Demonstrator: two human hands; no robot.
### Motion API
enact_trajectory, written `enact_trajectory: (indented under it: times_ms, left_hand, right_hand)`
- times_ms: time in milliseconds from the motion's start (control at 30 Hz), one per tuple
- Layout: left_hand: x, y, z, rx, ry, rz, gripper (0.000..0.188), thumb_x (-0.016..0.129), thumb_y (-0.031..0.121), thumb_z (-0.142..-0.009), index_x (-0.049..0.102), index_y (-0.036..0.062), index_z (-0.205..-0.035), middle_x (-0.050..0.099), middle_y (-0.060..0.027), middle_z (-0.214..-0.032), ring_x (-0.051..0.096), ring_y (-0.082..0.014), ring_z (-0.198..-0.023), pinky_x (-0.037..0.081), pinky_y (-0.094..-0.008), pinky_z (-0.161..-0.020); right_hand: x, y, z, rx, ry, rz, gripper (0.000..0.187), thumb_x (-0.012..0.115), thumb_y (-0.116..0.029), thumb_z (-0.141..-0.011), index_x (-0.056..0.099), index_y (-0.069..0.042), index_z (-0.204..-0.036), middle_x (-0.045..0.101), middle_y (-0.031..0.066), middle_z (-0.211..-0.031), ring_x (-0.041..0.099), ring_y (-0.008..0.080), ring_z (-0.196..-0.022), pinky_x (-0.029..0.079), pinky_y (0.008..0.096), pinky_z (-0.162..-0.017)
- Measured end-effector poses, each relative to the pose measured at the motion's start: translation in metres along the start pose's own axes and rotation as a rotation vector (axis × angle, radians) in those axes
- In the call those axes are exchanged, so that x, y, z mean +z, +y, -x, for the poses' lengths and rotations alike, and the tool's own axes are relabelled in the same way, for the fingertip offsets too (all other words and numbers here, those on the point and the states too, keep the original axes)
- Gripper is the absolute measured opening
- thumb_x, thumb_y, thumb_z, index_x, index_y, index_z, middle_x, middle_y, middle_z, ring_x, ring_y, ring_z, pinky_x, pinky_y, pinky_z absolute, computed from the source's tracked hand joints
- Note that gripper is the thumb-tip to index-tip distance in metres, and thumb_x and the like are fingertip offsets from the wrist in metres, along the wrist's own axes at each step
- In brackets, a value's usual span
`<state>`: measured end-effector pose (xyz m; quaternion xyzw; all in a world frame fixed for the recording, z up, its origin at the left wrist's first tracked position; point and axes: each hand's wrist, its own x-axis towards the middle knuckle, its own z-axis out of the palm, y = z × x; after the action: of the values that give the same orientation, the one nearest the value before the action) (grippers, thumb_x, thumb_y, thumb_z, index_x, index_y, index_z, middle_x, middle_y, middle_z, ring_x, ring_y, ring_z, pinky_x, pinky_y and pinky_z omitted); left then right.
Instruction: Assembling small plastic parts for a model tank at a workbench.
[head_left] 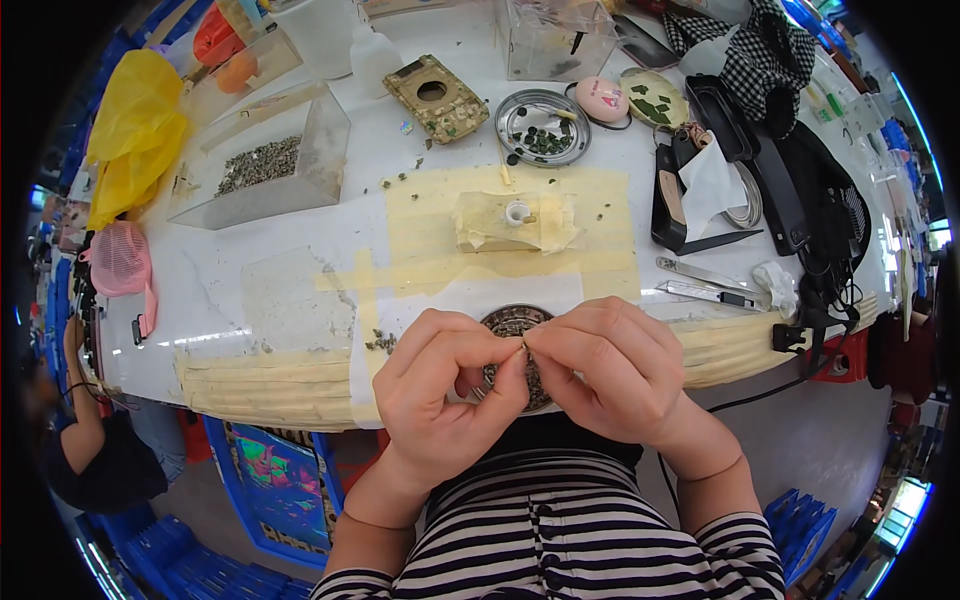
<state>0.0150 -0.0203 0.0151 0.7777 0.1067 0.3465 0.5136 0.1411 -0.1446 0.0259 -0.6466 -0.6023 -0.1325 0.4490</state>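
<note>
My left hand (438,388) and my right hand (618,368) meet fingertip to fingertip near the table's front edge. Thumb and forefinger of each are pinched together. Between them shows a tiny pale speck, too small to name. Right below the fingers sits a round dish (516,308) of small dark, grainy pieces, partly covered by my hands. Beyond it a block wrapped in masking tape (480,225) lies on taped paper, with a small white ring-shaped piece (517,212) on top. Several loose bits (380,341) are scattered left of my left hand.
A clear bin (330,150) of small metallic pieces stands at left. Further back are a camouflage-patterned part (436,97) with a round hole and a metal dish (498,133) of dark green pieces. Tweezers (695,270) and a utility knife (705,294) lie at right. Another person's arm (82,420) shows far left.
</note>
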Motion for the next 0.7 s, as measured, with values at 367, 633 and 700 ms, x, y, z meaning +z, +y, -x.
enact_trajectory:
  times_ms: [367, 633, 700]
  left_hand:
    - [0.0003, -0.0017, 0.0007, -0.016, 0.006, 0.029, 0.016, 0.076, -0.006, -0.076, 0.070, 0.0008, -0.089, 0.061, -0.0053, -0.082, 0.046, -0.0056, -0.055, 0.037, -0.0202, -0.048]
    - [0.0017, -0.0031, 0.0016, 0.009, 0.047, 0.027, 0.016, 0.076, -0.005, -0.077, 0.070, 0.0009, -0.090, 0.062, -0.0052, -0.082, 0.046, -0.0053, -0.055, 0.037, -0.0204, -0.048]
    - [0.0016, -0.0030, 0.0014, 0.016, 0.050, 0.021, 0.016, 0.076, -0.005, -0.077, 0.070, 0.0007, -0.090, 0.062, -0.0053, -0.082, 0.046, -0.0053, -0.055, 0.037, -0.0204, -0.048]
  right_hand:
    - [0.0010, -0.0043, 0.0010, 0.122, 0.007, -0.053, 0.025, 0.075, 0.004, -0.070, 0.066, 0.000, -0.092, 0.064, 0.0082, -0.079, 0.064, 0.0227, -0.065, 0.052, 0.0313, -0.055]
    - [0.0046, -0.0081, -0.0003, 0.196, 0.041, -0.085, 0.022, 0.076, 0.003, -0.070, 0.068, -0.001, -0.089, 0.065, 0.0079, -0.077, 0.065, 0.0222, -0.066, 0.052, 0.0306, -0.055]
    - [0.0039, -0.0076, -0.0001, 0.183, 0.038, -0.073, 0.022, 0.076, 0.003, -0.070, 0.068, -0.001, -0.090, 0.066, 0.0079, -0.078, 0.065, 0.0223, -0.066, 0.052, 0.0307, -0.055]
